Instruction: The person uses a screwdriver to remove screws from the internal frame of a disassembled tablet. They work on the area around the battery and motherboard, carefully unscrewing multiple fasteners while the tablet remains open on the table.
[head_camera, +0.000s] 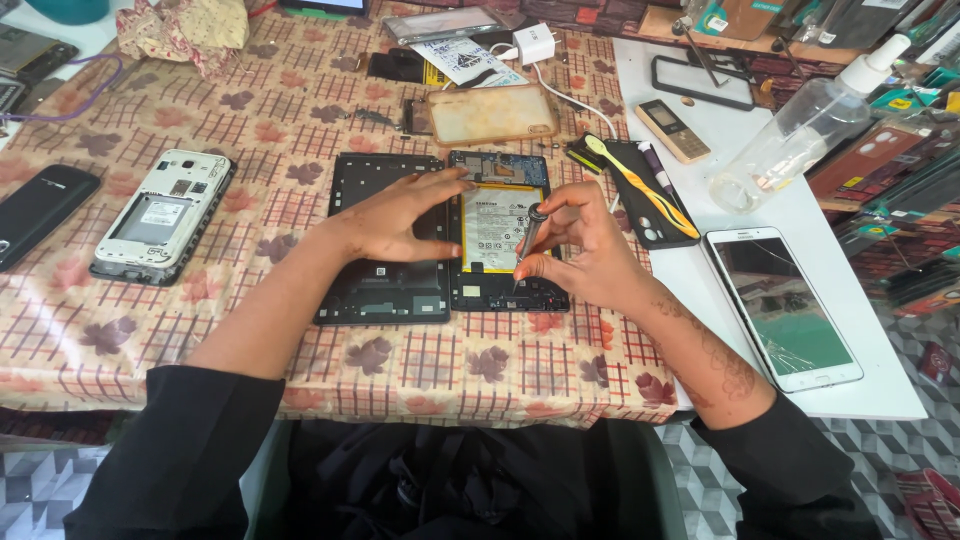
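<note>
Checked cloth with maroon leaf prints (300, 130) covers the big table across the left and middle of the frame; a white board (800, 200) joins it on the right. At centre lies the opened black phone body with its pale yellow battery showing (495, 230), and touching its left side the black plastic back frame (385, 240), flat on the cloth. The left hand (395, 222) lies spread across that frame, fingertips reaching onto the phone's upper edge to pin it. The right hand (580, 250) pinches a slim grey-capped screwdriver (528, 240), tip down near the phone's lower right edge, just beside the battery.

To my eye the step goes best with the driver kept upright and pressed lightly, the tip seated squarely before turning, and the left hand bearing down so the body cannot slide; a slip toward the battery looks like the main hazard.

Room is tight to the right: a black phone with a yellow pry tool on it (640, 190) sits near the right wrist, and a cracked white-framed phone (785, 305) lies lower right. A white opened phone shell (165, 215) rests well apart at left. Cloth toward the bottom edge offers the freest space
</note>
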